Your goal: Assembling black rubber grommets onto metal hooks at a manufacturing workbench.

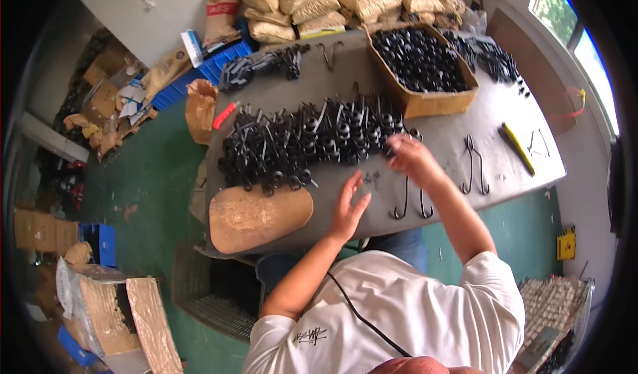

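Observation:
My right hand [413,158] is closed, fingers pinched together, at the right end of a dense pile of black hooked metal pieces with round black ends [312,138]. Something small and dark shows at its fingertips, too hidden to name. Two legs of a bent black wire hook [407,198] extend from below this hand toward the table's near edge; its upper part is covered, so I cannot tell whether it is held. To the left, my left hand [347,208] is open and empty, thumb and fingers apart, near the front of the pile.
A cardboard box [438,105] full of small black parts stands at the back right. Another wire hook [475,168] and a yellow-handled tool [518,149] lie to the right. A red cutter [224,115] and a tan board [261,218] lie left. Sacks [369,1] line the back.

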Demonstrator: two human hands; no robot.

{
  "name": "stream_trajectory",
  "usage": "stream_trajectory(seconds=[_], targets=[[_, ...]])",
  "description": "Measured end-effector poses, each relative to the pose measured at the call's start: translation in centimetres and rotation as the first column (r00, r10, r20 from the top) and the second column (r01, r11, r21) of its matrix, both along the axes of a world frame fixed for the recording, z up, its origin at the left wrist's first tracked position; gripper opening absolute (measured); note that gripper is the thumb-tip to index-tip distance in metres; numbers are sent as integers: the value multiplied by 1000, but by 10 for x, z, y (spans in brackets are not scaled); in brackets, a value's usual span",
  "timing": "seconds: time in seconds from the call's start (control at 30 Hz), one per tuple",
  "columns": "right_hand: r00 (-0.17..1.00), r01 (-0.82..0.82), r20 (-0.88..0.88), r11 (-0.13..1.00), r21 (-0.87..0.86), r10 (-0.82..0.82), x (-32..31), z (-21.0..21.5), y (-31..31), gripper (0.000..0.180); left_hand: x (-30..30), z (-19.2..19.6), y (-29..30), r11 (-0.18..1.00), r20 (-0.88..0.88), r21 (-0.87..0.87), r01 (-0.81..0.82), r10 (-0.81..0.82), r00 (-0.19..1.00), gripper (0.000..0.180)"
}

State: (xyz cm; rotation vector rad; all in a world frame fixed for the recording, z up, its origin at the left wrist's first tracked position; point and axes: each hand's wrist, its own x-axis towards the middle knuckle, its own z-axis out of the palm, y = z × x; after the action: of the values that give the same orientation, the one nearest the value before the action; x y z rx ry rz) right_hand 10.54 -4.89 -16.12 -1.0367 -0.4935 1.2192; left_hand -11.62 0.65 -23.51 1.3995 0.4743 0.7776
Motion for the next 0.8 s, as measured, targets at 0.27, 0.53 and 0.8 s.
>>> stream_trajectory(seconds=[0.27,0.53,0.8], targets=[[923,4,-386,1000,-31,-16,-83,-66,-61,22,-4,4,-8,969,-198,169,179,-145,969,32],[993,117,50,984,-132,-111,-70,-72,-84,20,2,-6,-21,896,66,-398,196,-186,980,18],[-69,659,993,751,-26,95,-32,-88,-106,45,-7,-6,5,532,212,-817,223,-83,974,18]])
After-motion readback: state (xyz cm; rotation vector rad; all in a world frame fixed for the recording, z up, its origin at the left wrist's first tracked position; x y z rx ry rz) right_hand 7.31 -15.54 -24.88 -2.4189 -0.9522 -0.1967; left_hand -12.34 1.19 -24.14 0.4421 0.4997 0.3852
